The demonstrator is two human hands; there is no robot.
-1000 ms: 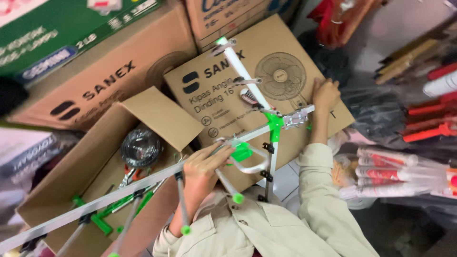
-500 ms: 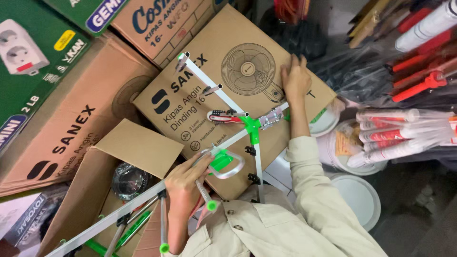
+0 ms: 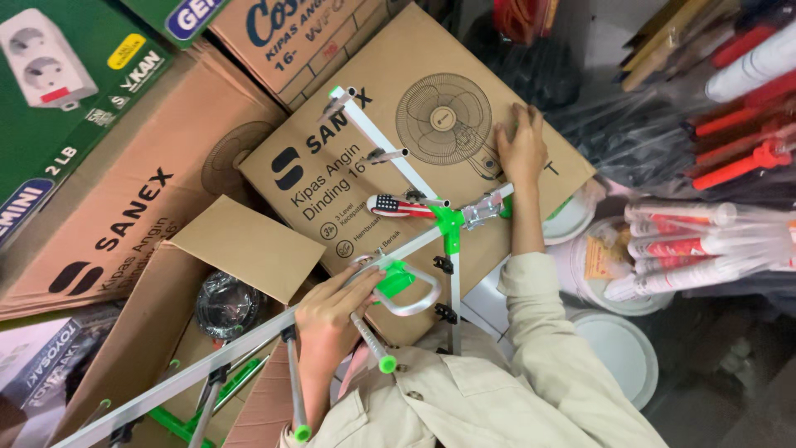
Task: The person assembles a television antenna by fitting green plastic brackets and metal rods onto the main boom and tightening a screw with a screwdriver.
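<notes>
My left hand (image 3: 327,319) is shut on a folding metal rack (image 3: 398,170) of silver bars with green plastic joints, gripping it where a curved silver handle with a green clip (image 3: 406,286) meets the long bar. The rack lies across a tilted cardboard fan box (image 3: 332,178), and one long bar runs down to the lower left. My right hand (image 3: 522,145) rests flat, fingers spread, on the box's upper right part next to its printed fan picture. Both arms wear beige sleeves.
An open cardboard box (image 3: 240,245) at lower left holds a plastic-wrapped dark part (image 3: 228,303). More stacked boxes fill the left and top, including a green one (image 3: 75,108). White round lids (image 3: 618,348) and plastic-wrapped red-and-white tools (image 3: 705,241) lie at right.
The view has shifted, so the boxes sit lower and more to the left. The rack's upper bar has swung slightly left. Both hands keep their places on the rack and the box.
</notes>
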